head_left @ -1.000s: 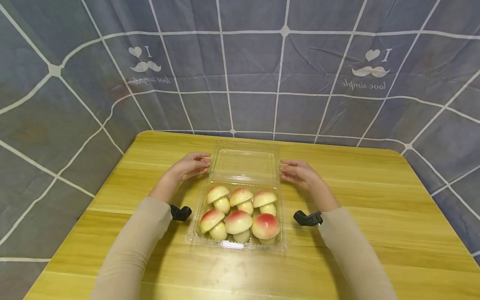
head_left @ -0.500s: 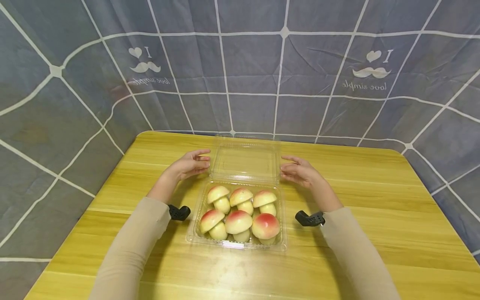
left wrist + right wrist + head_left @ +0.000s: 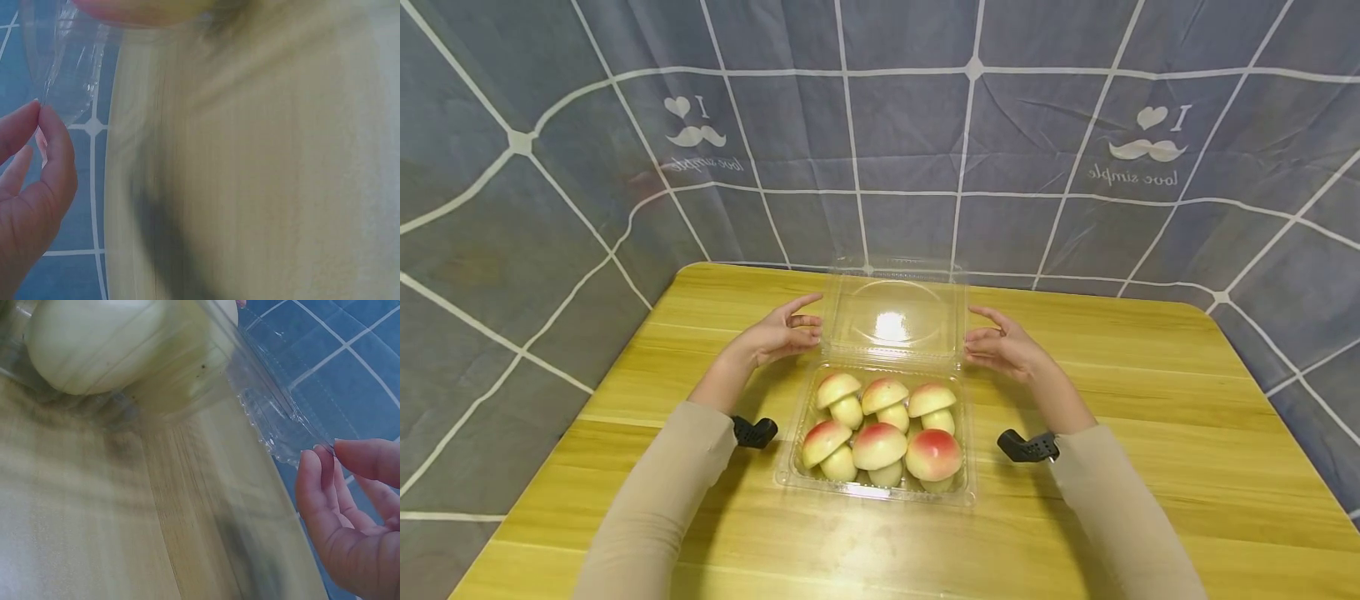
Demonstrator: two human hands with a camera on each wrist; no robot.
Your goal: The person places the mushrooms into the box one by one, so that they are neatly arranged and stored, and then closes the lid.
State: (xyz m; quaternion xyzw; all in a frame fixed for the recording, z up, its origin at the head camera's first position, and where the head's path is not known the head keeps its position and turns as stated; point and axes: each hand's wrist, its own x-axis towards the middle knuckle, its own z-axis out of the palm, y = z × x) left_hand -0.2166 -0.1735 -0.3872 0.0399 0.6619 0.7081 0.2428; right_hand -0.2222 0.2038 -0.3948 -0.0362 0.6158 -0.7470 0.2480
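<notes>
A clear plastic clamshell box (image 3: pixel 797 479) lies on the table with several mushroom-shaped pieces (image 3: pixel 880 447), cream with red-tinted caps, in its base. Its transparent lid (image 3: pixel 887 312) is hinged at the far side and tilts up. My left hand (image 3: pixel 781 335) pinches the lid's left edge; in the left wrist view, thumb and finger meet on the thin plastic rim (image 3: pixel 45 87). On the opposite side, my right hand (image 3: pixel 1006 343) pinches the right edge, and the right wrist view shows fingertips (image 3: pixel 310 464) on the lid's rim.
The wood-grain table (image 3: pixel 1135 417) extends to both sides. Behind it hangs a grey-blue curtain (image 3: pixel 902 133) with white lines, also closing in at left and right. A black wrist camera (image 3: pixel 1028 447) sits at each sleeve.
The lid has swung upward at its hinge, its far edge rising against the curtain. Both hands have risen slightly with it. The base and the mushroom-shaped pieces have stayed in place.
</notes>
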